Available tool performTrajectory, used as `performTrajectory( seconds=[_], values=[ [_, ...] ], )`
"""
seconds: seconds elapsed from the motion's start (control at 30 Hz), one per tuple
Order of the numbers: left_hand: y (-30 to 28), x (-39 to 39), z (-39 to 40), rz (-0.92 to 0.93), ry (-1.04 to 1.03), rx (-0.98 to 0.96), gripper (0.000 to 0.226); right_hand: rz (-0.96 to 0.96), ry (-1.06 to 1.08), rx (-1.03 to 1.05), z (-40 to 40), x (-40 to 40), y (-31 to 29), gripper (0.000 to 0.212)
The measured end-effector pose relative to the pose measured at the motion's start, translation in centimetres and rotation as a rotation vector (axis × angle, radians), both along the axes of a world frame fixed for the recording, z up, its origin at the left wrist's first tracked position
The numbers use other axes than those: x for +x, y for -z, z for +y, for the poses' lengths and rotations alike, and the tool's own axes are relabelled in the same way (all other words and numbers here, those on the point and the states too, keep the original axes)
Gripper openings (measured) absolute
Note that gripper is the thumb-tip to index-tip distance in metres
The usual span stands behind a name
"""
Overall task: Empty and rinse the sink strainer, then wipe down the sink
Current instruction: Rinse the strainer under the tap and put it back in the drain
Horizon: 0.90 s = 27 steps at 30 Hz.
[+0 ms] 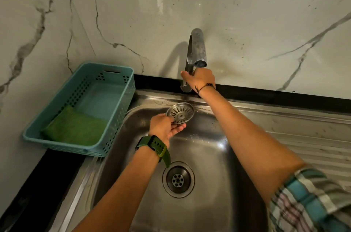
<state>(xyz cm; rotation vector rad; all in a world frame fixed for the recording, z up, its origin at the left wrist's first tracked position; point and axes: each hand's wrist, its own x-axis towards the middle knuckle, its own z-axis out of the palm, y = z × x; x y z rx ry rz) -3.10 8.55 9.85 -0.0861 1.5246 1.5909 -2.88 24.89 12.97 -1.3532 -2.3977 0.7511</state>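
Observation:
My left hand [164, 126] holds the round metal sink strainer [180, 113] above the back of the steel sink [212, 155], tilted so its slotted face shows. At the base of the chrome tap [196, 51], my right hand [199, 78] is wrapped around the tap's lower part or handle. No water is visibly running from the spout. The open drain hole [178, 179] sits in the basin floor below my left wrist.
A teal plastic basket [114, 72] stands on the black counter left of the sink, with a green cloth [76, 127] inside. The ribbed steel drainboard [294, 127] extends to the right. A marble-patterned wall rises behind the tap.

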Motion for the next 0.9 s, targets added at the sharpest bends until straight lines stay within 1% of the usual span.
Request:
performTrajectory(
  seconds=[0.1, 0.2, 0.23, 0.33, 0.43, 0.47, 0.53, 0.63, 0.73, 0.8, 0.9],
  values=[
    [-0.1, 0.4, -0.1, 0.012, 0.019, 0.029, 0.013, -0.081, -0.048, 0.056, 0.5, -0.8, -0.3, 0.032],
    [0.0, 0.8, -0.4, 0.024, 0.040, 0.035, 0.012, -0.072, -0.067, 0.076, 0.4, -0.6, -0.4, 0.026],
    [0.0, 1.0, -0.5, 0.027, 0.046, 0.033, 0.012, -0.067, -0.074, 0.071, 0.3, -0.5, -0.5, 0.026],
    [0.1, 1.3, -0.7, 0.023, 0.047, 0.030, 0.012, -0.116, -0.097, 0.073, -0.2, -0.3, -1.1, 0.039],
    [0.2, 1.5, -0.8, 0.030, 0.052, 0.026, 0.013, -0.160, -0.130, 0.106, -0.3, -0.5, -1.3, 0.027],
    [0.3, 1.6, -0.8, 0.030, 0.056, 0.025, 0.013, -0.180, -0.148, 0.122, -0.4, -0.5, -1.3, 0.027],
    [0.3, 1.8, -0.8, 0.021, 0.061, 0.029, 0.013, -0.236, -0.203, 0.139, -0.4, -0.4, -1.5, 0.030],
    [0.3, 2.3, -0.6, 0.004, 0.059, 0.036, 0.018, -0.289, -0.294, 0.103, -0.1, -0.4, -2.0, 0.035],
    [0.2, 2.6, -0.4, -0.003, 0.064, 0.040, 0.017, -0.324, -0.383, 0.101, 0.1, -0.6, -2.3, 0.034],
    [0.3, 2.7, -0.4, 0.006, 0.067, 0.036, 0.019, -0.367, -0.458, 0.156, 0.0, -1.0, -2.4, 0.043],
    [0.5, 2.7, -0.4, 0.010, 0.063, 0.026, 0.016, -0.425, -0.553, 0.256, 0.0, -1.5, -2.4, 0.048]
  ],
)
